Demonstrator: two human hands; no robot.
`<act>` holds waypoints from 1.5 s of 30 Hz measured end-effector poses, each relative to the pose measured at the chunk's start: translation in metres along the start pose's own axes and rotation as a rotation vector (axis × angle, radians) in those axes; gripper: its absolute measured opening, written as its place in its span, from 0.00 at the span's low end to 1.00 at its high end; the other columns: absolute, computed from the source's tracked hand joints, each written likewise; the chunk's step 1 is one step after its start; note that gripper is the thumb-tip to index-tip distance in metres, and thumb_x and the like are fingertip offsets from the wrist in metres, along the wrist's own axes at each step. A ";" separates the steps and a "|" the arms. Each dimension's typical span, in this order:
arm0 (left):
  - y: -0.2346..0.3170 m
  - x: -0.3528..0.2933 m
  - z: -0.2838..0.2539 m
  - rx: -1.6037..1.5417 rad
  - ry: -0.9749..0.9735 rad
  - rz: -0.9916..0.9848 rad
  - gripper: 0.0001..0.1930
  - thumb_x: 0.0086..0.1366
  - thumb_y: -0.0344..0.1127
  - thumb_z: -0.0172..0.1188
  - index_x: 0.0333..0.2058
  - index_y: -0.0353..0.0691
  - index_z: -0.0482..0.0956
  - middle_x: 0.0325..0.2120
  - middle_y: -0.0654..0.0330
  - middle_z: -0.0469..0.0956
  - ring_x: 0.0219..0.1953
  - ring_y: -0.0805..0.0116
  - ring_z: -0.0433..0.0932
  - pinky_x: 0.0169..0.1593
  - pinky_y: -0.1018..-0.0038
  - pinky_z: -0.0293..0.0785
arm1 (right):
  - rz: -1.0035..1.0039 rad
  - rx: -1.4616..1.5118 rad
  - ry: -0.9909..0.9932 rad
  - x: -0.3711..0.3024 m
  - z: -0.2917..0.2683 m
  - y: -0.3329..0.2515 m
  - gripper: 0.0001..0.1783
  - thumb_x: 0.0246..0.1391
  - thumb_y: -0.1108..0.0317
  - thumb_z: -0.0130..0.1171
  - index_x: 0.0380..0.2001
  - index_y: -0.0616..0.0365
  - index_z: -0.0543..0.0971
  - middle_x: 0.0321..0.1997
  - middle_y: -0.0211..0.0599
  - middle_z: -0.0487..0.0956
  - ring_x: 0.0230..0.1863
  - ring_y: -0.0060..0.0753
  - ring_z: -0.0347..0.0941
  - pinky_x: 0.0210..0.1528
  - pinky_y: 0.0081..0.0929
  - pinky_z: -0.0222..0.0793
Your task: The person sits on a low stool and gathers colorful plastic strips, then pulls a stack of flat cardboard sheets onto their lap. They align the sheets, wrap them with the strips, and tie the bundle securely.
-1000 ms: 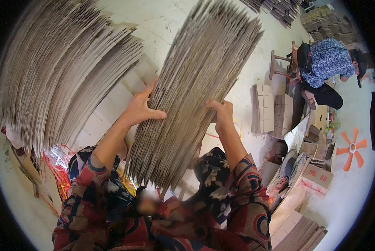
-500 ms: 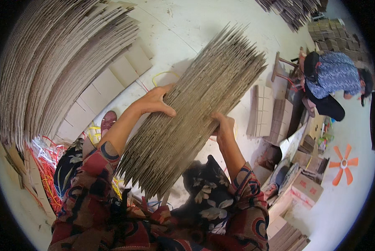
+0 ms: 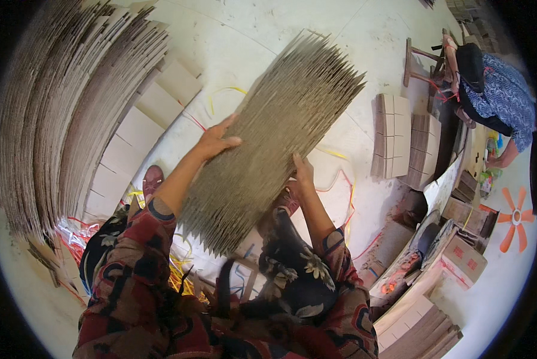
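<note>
Left hand [image 3: 216, 141]: partly open, with the thumb spread well away from the fingers. It has hold of the left long side of a thick bundle of thin grey-brown cardboard sheets [image 3: 274, 143]; the thumb lies on the upper face and the fingers bear against the side, their tips partly hidden.

Right hand [image 3: 304, 170]: partly curled, at the opposite long side, somewhat nearer the person than the left. The thumb presses the edge of the upper face; the other fingers pass under the side and are mostly hidden, so their exact spread cannot be told. The bundle is held between both hands.

Position: the bundle is in front of the person, over the pale floor [image 3: 250, 66], its near end between the knees. Whether that end rests on anything cannot be told.

Orientation: the long axis runs diagonally, from lower left near the lap to upper right away from the body. The narrow sheet edges face up, lying roughly along this axis. Both ends are jagged, with sheet corners protruding unevenly.

Surroundings: to the left stands a long, curved row of grey-brown cardboard sheets [image 3: 59, 119] on edge, with flat tan slotted cardboard [image 3: 131, 131] beside it. To the right are a stack of tan grooved cardboard pieces [image 3: 394, 136], an orange-bladed fan [image 3: 515, 216] and a co-worker in a blue patterned top [image 3: 507, 90], bent forward.
</note>
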State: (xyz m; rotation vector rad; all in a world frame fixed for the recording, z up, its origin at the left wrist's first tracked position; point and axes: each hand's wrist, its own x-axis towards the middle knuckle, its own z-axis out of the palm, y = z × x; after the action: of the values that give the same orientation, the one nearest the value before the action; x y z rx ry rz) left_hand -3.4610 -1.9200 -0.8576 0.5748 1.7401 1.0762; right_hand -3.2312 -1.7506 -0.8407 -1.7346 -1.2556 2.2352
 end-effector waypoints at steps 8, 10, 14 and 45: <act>-0.002 -0.003 0.014 0.114 0.121 -0.093 0.40 0.50 0.41 0.68 0.61 0.44 0.61 0.53 0.50 0.71 0.53 0.54 0.71 0.55 0.66 0.65 | -0.276 -0.395 0.120 0.020 -0.045 0.018 0.24 0.53 0.55 0.57 0.45 0.66 0.74 0.37 0.46 0.80 0.39 0.39 0.76 0.42 0.31 0.69; -0.011 -0.002 0.015 -0.039 0.179 -0.063 0.39 0.49 0.41 0.69 0.60 0.43 0.63 0.49 0.50 0.74 0.50 0.56 0.73 0.54 0.66 0.67 | -0.502 -0.538 0.235 0.012 -0.037 0.001 0.33 0.51 0.56 0.60 0.55 0.66 0.66 0.50 0.54 0.75 0.52 0.48 0.71 0.54 0.34 0.63; -0.023 0.003 0.001 -0.044 0.061 -0.032 0.38 0.48 0.40 0.70 0.59 0.41 0.65 0.46 0.52 0.76 0.45 0.61 0.74 0.50 0.68 0.68 | -1.047 -1.201 0.386 0.001 0.008 -0.049 0.46 0.48 0.51 0.60 0.64 0.60 0.53 0.70 0.52 0.48 0.70 0.51 0.42 0.67 0.55 0.35; 0.030 0.021 -0.008 0.662 0.160 0.252 0.25 0.55 0.30 0.51 0.54 0.36 0.65 0.30 0.42 0.76 0.35 0.42 0.75 0.39 0.55 0.71 | -1.366 -1.563 -0.211 0.053 0.082 -0.054 0.39 0.52 0.45 0.53 0.64 0.48 0.57 0.69 0.38 0.51 0.71 0.39 0.40 0.68 0.60 0.29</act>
State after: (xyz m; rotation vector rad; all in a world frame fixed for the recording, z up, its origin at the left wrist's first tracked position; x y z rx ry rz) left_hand -3.4802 -1.8923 -0.8413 1.1656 2.2144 0.7023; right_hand -3.3413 -1.7345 -0.8462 -0.0140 -3.0686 0.4240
